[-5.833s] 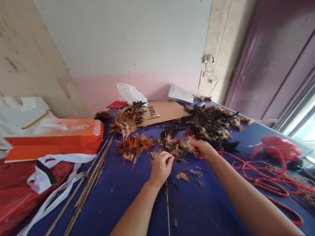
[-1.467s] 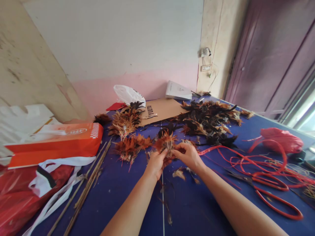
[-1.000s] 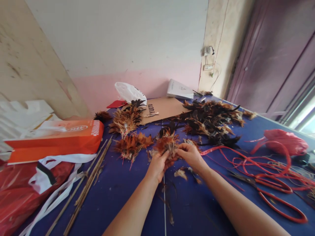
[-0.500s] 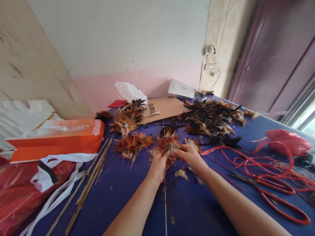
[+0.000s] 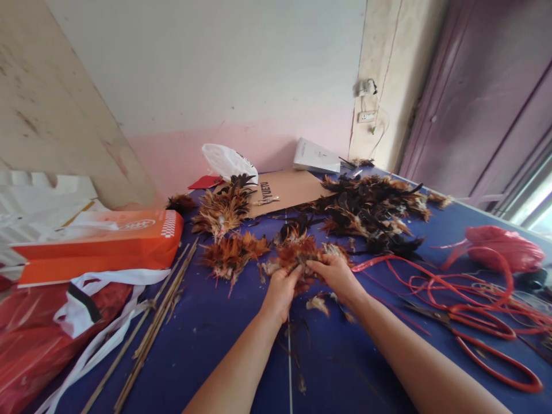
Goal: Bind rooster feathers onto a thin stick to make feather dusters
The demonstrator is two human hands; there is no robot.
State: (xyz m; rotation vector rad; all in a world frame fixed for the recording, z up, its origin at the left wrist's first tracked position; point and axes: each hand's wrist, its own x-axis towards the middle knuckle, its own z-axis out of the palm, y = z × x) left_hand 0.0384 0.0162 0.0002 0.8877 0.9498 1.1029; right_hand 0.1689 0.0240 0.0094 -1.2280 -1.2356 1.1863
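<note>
Reddish-brown feathers [image 5: 297,251] are pinched between my two hands at the middle of the blue table. My left hand [image 5: 279,290] is closed on their lower left side, thumb on top. From the right, my right hand [image 5: 338,277] grips the same feathers with thumb and fingers. The feather bases are partly hidden by my fingers. Just left of my hands lie tied bunches of orange-brown feathers [image 5: 233,256] and tan feathers [image 5: 224,210]. A few loose feathers [image 5: 318,305] rest below my right hand.
A large heap of dark feathers [image 5: 371,213] lies at the back right, near brown cardboard [image 5: 293,190]. Red-handled scissors [image 5: 483,328] and pink plastic twine [image 5: 504,248] are on the right. At the left are thin sticks [image 5: 157,322] and an orange bag [image 5: 107,244].
My hands have shifted slightly, and the feathers between them have spread and turned. The fingertips of both hands stay on the feathers. Everything else on the table looks the same.
</note>
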